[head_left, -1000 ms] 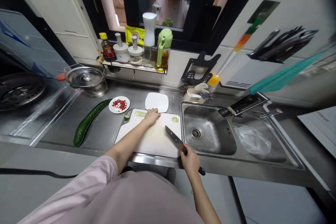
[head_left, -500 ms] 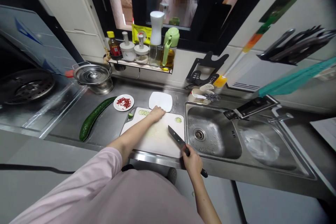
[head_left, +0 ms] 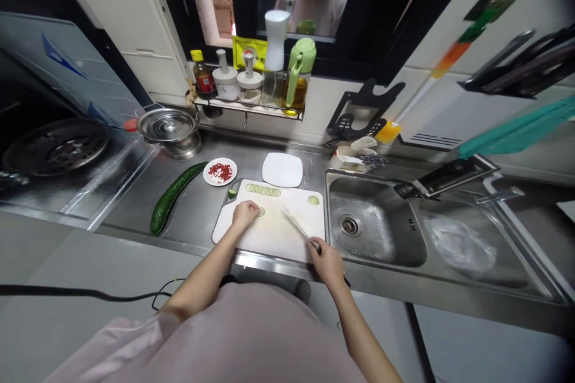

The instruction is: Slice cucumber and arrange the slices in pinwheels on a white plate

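Note:
My left hand (head_left: 245,215) pinches a thin cucumber slice (head_left: 261,212) low over the white cutting board (head_left: 287,243). A kitchen knife (head_left: 296,224) is in my right hand (head_left: 327,261), its blade edge-on over the board and its tip toward the far left. Along the board's far edge lies a row of overlapping cucumber slices (head_left: 263,190). A few more slices (head_left: 313,200) rest at the far right corner. Near the handle cutout sits a cucumber end piece (head_left: 232,193).
Left of the board are a whole cucumber (head_left: 174,198) and a plate of chopped red bits (head_left: 220,172). A white square plate (head_left: 282,169) stands behind the board. The sink (head_left: 375,221) adjoins on the right; a lidded pot (head_left: 173,131) is at the back left.
My left hand has drawn back from the board's far edge toward the near left and now holds a slice. The row of slices is uncovered. The knife blade has turned edge-on.

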{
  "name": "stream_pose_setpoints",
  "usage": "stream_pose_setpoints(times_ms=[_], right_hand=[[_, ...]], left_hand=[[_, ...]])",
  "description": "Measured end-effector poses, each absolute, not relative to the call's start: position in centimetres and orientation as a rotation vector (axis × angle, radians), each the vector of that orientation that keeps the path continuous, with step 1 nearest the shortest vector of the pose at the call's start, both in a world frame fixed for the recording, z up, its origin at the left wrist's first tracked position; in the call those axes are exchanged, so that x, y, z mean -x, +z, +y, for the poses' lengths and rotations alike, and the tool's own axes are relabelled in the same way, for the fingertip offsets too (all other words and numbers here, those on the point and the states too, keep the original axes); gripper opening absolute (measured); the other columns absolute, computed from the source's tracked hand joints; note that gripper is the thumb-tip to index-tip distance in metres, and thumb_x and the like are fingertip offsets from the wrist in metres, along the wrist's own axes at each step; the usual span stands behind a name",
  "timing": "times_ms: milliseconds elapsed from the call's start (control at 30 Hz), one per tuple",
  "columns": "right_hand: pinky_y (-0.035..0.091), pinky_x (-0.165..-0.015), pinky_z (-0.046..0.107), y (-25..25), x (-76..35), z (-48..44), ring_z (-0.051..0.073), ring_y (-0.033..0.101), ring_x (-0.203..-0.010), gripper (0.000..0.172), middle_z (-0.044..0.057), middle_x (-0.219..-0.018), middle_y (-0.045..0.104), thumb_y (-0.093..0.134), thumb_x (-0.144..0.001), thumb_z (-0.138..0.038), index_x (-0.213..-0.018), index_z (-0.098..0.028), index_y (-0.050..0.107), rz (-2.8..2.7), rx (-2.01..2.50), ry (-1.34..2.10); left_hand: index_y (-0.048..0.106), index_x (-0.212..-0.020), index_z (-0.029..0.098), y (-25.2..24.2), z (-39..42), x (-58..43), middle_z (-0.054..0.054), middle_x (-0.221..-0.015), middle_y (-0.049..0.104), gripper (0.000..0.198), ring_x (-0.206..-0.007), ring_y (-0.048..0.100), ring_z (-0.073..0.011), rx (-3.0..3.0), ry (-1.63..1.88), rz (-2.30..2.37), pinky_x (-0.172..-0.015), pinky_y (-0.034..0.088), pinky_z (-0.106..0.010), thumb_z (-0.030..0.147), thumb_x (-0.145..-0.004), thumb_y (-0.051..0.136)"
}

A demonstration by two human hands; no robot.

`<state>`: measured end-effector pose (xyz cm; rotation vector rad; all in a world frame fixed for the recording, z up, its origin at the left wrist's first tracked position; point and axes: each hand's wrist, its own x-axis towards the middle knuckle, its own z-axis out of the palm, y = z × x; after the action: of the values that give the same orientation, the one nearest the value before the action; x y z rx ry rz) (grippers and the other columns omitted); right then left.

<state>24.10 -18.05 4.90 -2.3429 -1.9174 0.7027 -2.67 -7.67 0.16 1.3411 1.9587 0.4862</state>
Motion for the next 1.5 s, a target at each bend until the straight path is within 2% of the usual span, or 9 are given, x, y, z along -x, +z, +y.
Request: stream_pose_setpoints(times_ms=[233,633,833,1067,1500], right_hand=[[0.035,-0.068,0.024,6.5,-20.6,-17.2,0.018,0.064,-0.089,0.039,0.006,-0.097,0.072,0.032,-0.098,-0.041,-0.111,-0.025,0.065,-2.236,2.245,0.73],[0.038,-0.073,0.027,7.6,-18.6,-17.0,0.021,0.065,-0.095,0.04,0.009,-0.101,0.07,0.027,-0.1,-0.041,-0.112,-0.024,0.061,-2.337,2.31,0.77],[0.039,-0.076,0.027,7.6,-18.9,-17.2,0.02,0.064,-0.095,0.041,0.009,-0.101,0.07,0.025,-0.1,-0.04,-0.112,-0.024,0.06,-2.364,2.291,0.767],[0.039,-0.077,0.029,8.0,-18.7,-16.9,0.021,0.064,-0.096,0.037,0.011,-0.102,0.069,0.027,-0.1,-0.038,-0.113,-0.021,0.057,-2.453,2.288,0.75],[0.041,-0.077,0.031,7.7,-17.4,-16.4,0.022,0.065,-0.094,0.031,0.012,-0.099,0.069,0.03,-0.099,-0.032,-0.112,-0.019,0.055,-2.561,2.221,0.753]], left_hand=[[0.07,-0.082,0.019,0.0,-8.2,3.8,-0.001,-0.076,0.07,0.013,-0.066,0.06,-0.0117,-1.314,0.515,1.915,-0.059,0.038,-0.021,0.026,-0.072,0.067],[0.067,-0.083,0.022,1.3,-9.1,3.5,-0.003,-0.083,0.072,0.013,-0.079,0.063,-0.0177,-1.482,0.321,2.02,-0.067,0.04,-0.025,0.033,-0.077,0.062],[0.067,-0.09,0.023,0.7,-8.9,4.3,-0.001,-0.083,0.071,0.016,-0.08,0.062,-0.0164,-1.489,0.381,2.029,-0.07,0.04,-0.024,0.029,-0.076,0.062],[0.066,-0.087,0.021,0.2,-8.6,4.9,0.0,-0.084,0.071,0.014,-0.079,0.062,-0.0142,-1.478,0.417,2.0,-0.07,0.04,-0.022,0.025,-0.074,0.065],[0.065,-0.081,0.021,0.3,-8.4,4.5,-0.001,-0.085,0.071,0.008,-0.08,0.061,-0.015,-1.491,0.368,2.029,-0.069,0.039,-0.023,0.025,-0.074,0.063]])
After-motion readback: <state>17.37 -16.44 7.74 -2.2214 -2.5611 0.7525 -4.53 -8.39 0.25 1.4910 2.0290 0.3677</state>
